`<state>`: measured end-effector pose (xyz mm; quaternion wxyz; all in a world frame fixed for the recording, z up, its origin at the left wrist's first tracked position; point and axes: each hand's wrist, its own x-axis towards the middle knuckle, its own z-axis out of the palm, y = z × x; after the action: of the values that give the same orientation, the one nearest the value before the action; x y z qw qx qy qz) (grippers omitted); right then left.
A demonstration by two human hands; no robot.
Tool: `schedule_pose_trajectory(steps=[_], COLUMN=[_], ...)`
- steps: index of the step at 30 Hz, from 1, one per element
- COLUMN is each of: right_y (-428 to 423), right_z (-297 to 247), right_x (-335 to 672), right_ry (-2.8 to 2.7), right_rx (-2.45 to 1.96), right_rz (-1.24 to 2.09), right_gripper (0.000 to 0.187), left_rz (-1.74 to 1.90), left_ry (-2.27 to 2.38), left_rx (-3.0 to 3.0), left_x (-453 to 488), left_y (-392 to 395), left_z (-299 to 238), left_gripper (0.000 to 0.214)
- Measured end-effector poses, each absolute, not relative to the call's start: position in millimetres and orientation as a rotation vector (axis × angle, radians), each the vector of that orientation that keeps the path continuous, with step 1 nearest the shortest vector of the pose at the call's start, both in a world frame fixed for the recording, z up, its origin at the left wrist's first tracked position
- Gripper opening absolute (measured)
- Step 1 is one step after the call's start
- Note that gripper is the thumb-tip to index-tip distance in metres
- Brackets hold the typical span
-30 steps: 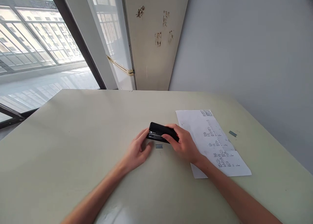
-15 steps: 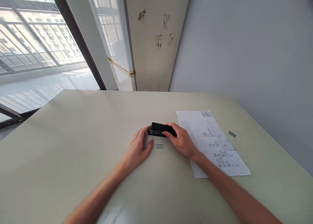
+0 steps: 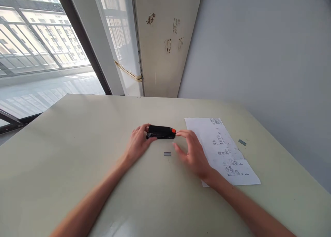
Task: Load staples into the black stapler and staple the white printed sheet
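A black stapler with an orange-red piece at its right end lies crosswise over the table. My left hand grips its left end between thumb and fingers. At the other end, my right hand has its thumb and fingers apart; the fingertips are at the orange end, touching or very near it. A short grey strip of staples rests on the table just below the stapler, between my hands.
Printed sheets of paper lie to the right, partly under my right forearm. Beyond them sits another small grey staple strip. The pale table meets a wall at the right and a window stands at the left.
The stapler has shifted left, and its orange end now shows. My left hand has closed on its left end, while my right hand has let go of its body and opened.
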<state>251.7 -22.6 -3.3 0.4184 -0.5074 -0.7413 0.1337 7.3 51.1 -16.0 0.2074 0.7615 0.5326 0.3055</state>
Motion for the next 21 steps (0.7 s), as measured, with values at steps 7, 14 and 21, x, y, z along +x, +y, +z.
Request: schedule_pose_trajectory(steps=[7,14,21], right_y=[-37.0,-35.6,-27.2], right_z=[-11.9,-12.4,13.4], right_x=[253.9,238.9,298.5], right_ry=[-2.048,-2.085,-1.86], right_rx=[-1.322,-1.264,-1.374], right_rz=[0.575,0.54,0.572], right_gripper=[0.03,0.006,0.013], left_rz=[0.986,0.964,0.959], left_ry=[1.737,1.759,1.796], left_rx=[1.936,1.926,1.894], left_x=[-37.2,-62.6,-70.4], left_y=[130.1,176.5,187.0], left_z=[-21.7,-14.9,-16.6], left_gripper=[0.059,0.06,0.058])
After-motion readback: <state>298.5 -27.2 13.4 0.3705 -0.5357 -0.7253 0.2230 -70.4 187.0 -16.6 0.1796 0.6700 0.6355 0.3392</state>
